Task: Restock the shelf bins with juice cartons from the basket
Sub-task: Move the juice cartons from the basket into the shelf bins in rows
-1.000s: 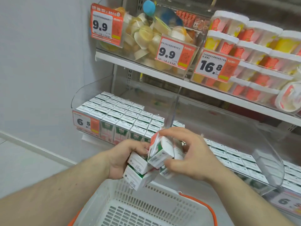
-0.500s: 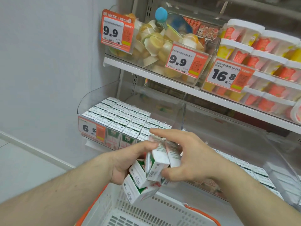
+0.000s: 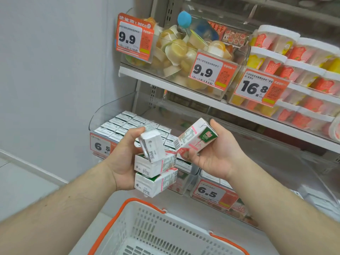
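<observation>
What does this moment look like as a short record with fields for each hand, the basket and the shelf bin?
left hand: holds three juice cartons, bunched together
right hand: holds one tilted carton, apart from the three
basket: white with orange handles, below the hands
left bin: clear, carton rows reaching its front
price tag: reads 6.5

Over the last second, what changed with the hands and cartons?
The right hand drew one juice carton off the cluster and now holds it apart, to the right. The left hand keeps gripping three cartons. The basket stays below, and the left shelf bin is still full.
</observation>
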The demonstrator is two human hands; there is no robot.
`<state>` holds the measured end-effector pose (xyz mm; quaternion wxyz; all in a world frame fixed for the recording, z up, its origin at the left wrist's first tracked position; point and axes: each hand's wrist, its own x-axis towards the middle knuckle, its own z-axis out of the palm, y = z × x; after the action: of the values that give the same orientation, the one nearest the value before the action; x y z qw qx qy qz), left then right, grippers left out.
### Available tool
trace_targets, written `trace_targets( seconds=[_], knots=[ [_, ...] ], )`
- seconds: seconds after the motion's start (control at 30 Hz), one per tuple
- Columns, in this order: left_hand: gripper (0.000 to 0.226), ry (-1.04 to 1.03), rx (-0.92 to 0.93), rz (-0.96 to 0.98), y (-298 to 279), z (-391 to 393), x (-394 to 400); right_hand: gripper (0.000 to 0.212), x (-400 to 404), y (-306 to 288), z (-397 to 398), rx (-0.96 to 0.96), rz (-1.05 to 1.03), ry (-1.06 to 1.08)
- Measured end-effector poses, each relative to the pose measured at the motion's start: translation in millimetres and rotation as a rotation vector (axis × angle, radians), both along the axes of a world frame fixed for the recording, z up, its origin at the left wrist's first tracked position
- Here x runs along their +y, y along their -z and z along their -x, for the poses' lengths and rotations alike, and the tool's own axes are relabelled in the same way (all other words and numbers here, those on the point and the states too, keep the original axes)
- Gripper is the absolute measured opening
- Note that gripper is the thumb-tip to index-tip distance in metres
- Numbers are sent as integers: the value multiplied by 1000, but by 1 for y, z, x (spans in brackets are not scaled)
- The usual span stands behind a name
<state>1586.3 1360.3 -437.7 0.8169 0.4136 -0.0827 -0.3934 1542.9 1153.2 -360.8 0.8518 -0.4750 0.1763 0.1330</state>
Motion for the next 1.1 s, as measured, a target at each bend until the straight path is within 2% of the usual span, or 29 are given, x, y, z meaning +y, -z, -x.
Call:
trace_targets(
  seconds=[0.1,0.17,0.23,0.33,0.4,0.47,0.53,0.6,0.7,0.87,1.0,1.1],
  knots=[
    [51,-89,-50,99,-9,-1,8,52,1,-6,-9,-28,50,14],
    [53,-161,-70,171,-16,-4,14,37,2,-10,-19,-102,249,83],
    [53,-243,-100,211,-23,-5,17,32,4,-11,-37,-203,599,147],
    [49,-335,-146,243,-28,-9,20,32,12,-6,-68,-261,1271,146],
    [61,-368,-137,267,-27,-14,20,29,16,1,-91,-216,1515,114],
    [83,-411,-107,255,-25,-19,18,32,15,10,-119,-115,1495,134],
    [96,-432,-95,261,-23,-23,16,32,11,18,-146,27,1254,187],
    [96,-439,-92,271,-23,-26,14,29,7,25,-164,153,1011,149],
    [90,-432,-105,242,-21,-28,13,19,-1,38,-172,181,893,62],
    [93,-420,-117,229,-18,-31,12,21,-17,52,-185,205,969,-53],
    [68,-424,-128,187,-17,-29,10,26,-23,56,-191,273,1144,-266],
    [67,-416,-128,183,-17,-27,10,28,-17,50,-187,262,1228,-368]
  ],
)
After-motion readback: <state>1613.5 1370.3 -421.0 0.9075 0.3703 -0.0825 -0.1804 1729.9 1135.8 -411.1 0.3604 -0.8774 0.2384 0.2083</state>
